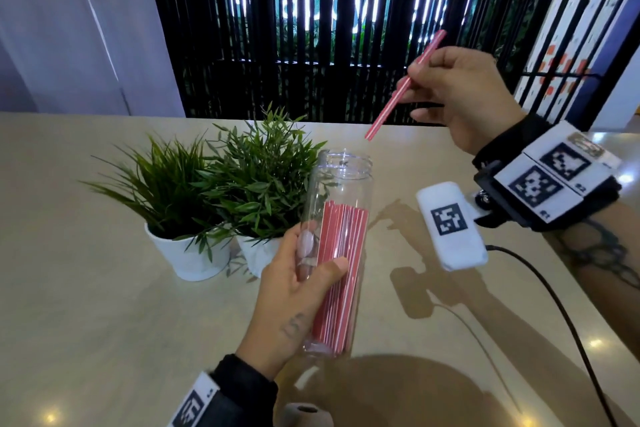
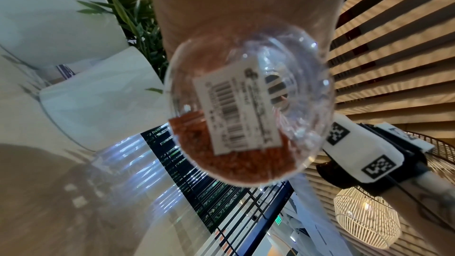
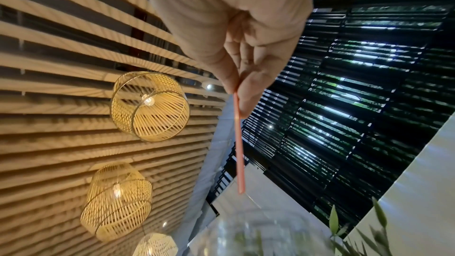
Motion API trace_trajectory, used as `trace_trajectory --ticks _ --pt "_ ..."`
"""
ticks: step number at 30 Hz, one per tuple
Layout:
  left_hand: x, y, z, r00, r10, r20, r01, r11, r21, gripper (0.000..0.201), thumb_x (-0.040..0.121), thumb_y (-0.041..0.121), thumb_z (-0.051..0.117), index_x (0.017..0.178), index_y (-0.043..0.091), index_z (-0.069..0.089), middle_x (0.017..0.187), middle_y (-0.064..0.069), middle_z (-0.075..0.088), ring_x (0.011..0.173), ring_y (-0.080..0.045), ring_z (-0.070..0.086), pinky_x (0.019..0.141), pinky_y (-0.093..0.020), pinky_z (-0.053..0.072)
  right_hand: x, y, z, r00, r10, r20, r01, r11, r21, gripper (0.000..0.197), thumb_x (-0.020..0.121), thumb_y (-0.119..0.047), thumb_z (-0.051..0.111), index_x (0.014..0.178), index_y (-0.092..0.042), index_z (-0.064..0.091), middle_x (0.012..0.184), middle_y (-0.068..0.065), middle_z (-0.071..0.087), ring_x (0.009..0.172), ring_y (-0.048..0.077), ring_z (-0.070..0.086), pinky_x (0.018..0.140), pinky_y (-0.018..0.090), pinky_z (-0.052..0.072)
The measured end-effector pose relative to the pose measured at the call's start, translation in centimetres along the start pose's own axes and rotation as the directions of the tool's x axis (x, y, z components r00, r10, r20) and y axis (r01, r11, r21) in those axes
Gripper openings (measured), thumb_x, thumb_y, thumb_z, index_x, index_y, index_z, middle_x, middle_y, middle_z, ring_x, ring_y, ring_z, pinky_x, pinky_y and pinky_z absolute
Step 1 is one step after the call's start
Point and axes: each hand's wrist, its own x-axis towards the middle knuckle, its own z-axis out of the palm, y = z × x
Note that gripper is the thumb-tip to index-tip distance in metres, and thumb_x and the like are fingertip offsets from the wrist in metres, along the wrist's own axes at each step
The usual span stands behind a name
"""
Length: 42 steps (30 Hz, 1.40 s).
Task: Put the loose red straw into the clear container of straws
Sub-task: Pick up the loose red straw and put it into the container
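Observation:
My left hand (image 1: 294,291) grips a tall clear container (image 1: 337,218) above the table, tilted with its open mouth up and away. A bundle of red straws (image 1: 341,270) fills its lower part. In the left wrist view its round base (image 2: 248,104) with a barcode label faces the camera. My right hand (image 1: 460,94) pinches the loose red straw (image 1: 398,97) near its middle. The straw slants down to the left, its lower tip just above and right of the container's mouth. The right wrist view shows the straw (image 3: 238,143) pointing at the container's rim (image 3: 258,219).
Two small green plants in white pots (image 1: 188,253) stand on the beige table (image 1: 104,322) just left of the container. A black cable (image 1: 554,302) runs over the table at the right. A dark slatted screen stands behind the table's far edge.

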Motion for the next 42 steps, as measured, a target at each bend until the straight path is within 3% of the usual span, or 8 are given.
trace_trajectory --ticks 6,10,16,20,27,31,37,42 --pt "-0.2 0.5 0.1 1.000 -0.007 0.008 0.008 1.000 -0.028 0.042 0.069 0.027 0.059 0.110 0.024 0.057 0.090 0.009 0.073 0.080 -0.006 0.068 0.062 -0.018 0.052 -0.5 -1.2 2.1 0.988 0.047 0.146 -0.033 0.995 -0.094 0.015 0.088 -0.006 0.054 0.075 -0.014 0.050 0.071 0.004 0.066 0.049 0.003 0.065 0.034 0.013 0.037" --pt "-0.2 0.3 0.2 1.000 0.004 0.006 -0.003 0.999 -0.038 0.044 0.068 0.029 0.062 0.111 0.025 0.057 0.091 0.010 0.073 0.080 -0.007 0.069 0.063 -0.020 0.053 -1.1 -1.2 3.0 0.979 0.070 0.191 -0.034 0.982 -0.187 0.019 0.085 -0.007 0.057 0.073 -0.017 0.047 0.068 0.001 0.068 0.050 0.005 0.064 0.032 0.012 0.028" --pt "-0.3 0.5 0.3 1.000 0.023 0.004 -0.023 0.999 -0.040 0.039 0.071 0.026 0.059 0.110 0.024 0.056 0.088 0.012 0.074 0.077 -0.005 0.068 0.061 -0.018 0.052 -2.1 -1.3 3.1 0.936 0.153 0.318 -0.043 0.943 -0.330 0.009 0.085 -0.014 0.059 0.080 -0.017 0.052 0.073 -0.004 0.065 0.067 0.005 0.053 0.054 0.020 0.036" --pt "-0.3 0.6 0.4 0.999 0.043 0.001 -0.043 0.998 -0.044 0.038 0.073 0.030 0.064 0.110 0.023 0.055 0.087 0.015 0.073 0.076 -0.003 0.068 0.062 -0.016 0.051 -2.5 -1.5 2.7 0.889 0.225 0.400 -0.069 0.928 -0.367 0.016 0.086 -0.015 0.057 0.072 -0.019 0.052 0.070 -0.004 0.059 0.066 0.007 0.048 0.054 0.020 0.031" --pt "-0.3 0.5 0.4 0.998 0.064 0.020 -0.063 0.996 -0.059 0.054 0.060 0.042 0.064 0.111 0.026 0.055 0.092 0.013 0.073 0.081 -0.004 0.069 0.065 -0.017 0.053 -3.1 -1.4 3.0 0.854 0.308 0.419 -0.085 0.878 -0.471 0.027 0.088 -0.017 0.053 0.061 -0.020 0.057 0.096 0.006 0.052 0.080 0.013 0.038 0.062 0.024 0.027" --pt "-0.3 0.6 0.3 0.997 0.073 0.007 -0.072 0.995 -0.066 0.056 0.059 0.044 0.061 0.112 0.027 0.055 0.093 0.015 0.073 0.082 -0.004 0.069 0.066 -0.018 0.054 -3.2 -1.6 2.9 0.828 0.336 0.449 -0.083 0.865 -0.494 0.020 0.090 -0.029 0.050 0.080 -0.020 0.065 0.105 0.000 0.054 0.088 0.013 0.040 0.067 0.025 0.029" --pt "-0.4 1.0 0.4 0.998 0.066 -0.001 -0.066 0.994 -0.083 0.039 0.070 0.030 0.067 0.107 0.028 0.054 0.086 0.018 0.072 0.076 -0.002 0.067 0.063 -0.017 0.054 -3.6 -1.9 2.0 0.885 0.273 0.378 -0.088 0.894 -0.439 0.024 0.091 -0.036 0.047 0.108 -0.025 0.059 0.123 -0.010 0.055 0.111 0.009 0.045 0.073 0.020 0.033" --pt "-0.3 0.8 0.4 0.997 0.082 0.007 -0.082 0.994 -0.073 0.039 0.070 0.029 0.062 0.109 0.027 0.056 0.088 0.016 0.072 0.079 -0.003 0.067 0.069 -0.022 0.056 -5.6 -0.9 1.2 0.965 0.166 0.203 -0.092 0.939 -0.332 0.016 0.093 -0.030 0.046 0.102 -0.023 0.057 0.096 -0.015 0.055 0.085 -0.007 0.047 0.067 0.011 0.035"
